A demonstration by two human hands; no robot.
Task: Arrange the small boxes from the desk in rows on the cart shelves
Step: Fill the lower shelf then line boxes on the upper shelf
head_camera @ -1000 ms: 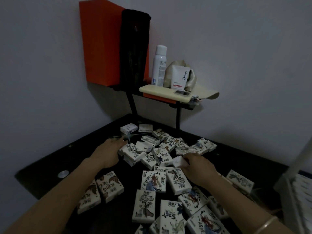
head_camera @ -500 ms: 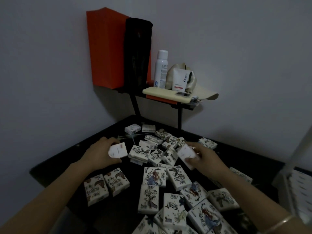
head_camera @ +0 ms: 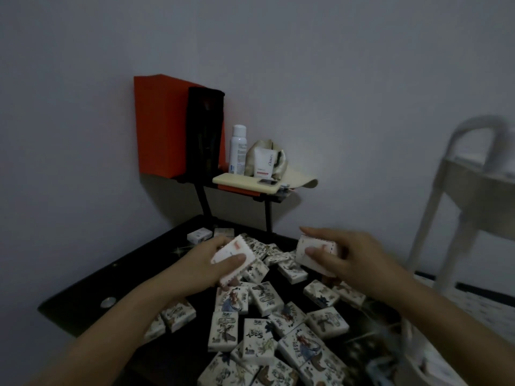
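In the head view, the left hand [head_camera: 204, 264] holds one white box [head_camera: 233, 256] lifted above the dark counter [head_camera: 83, 299]. The thumb lies on its plain face and the fingers are curled under it. The right hand [head_camera: 359, 260] grasps a second box [head_camera: 315, 253] in the same manner, thumb in front and fingers wrapped behind and over the top edge. Both boxes are in the air, near each other but not touching.

Many loose boxes [head_camera: 252, 316] with printed pictures lie scattered on the counter below the hands, some overlapping, in no order. The white cart [head_camera: 451, 218] stands at the right, blurred, and its top shelf [head_camera: 482, 188] is well apart from the hands.

The boxes look like thin cardboard cartons, so I judge them light and stiff enough to keep their shape. A strong squeeze on the broad faces could dent them. The surface seems smooth, maybe a little slippery. The safest hold is probably across the two long narrow edges, or thumb on one broad face and fingers on the other, as both hands do here. What is inside, I cannot tell.
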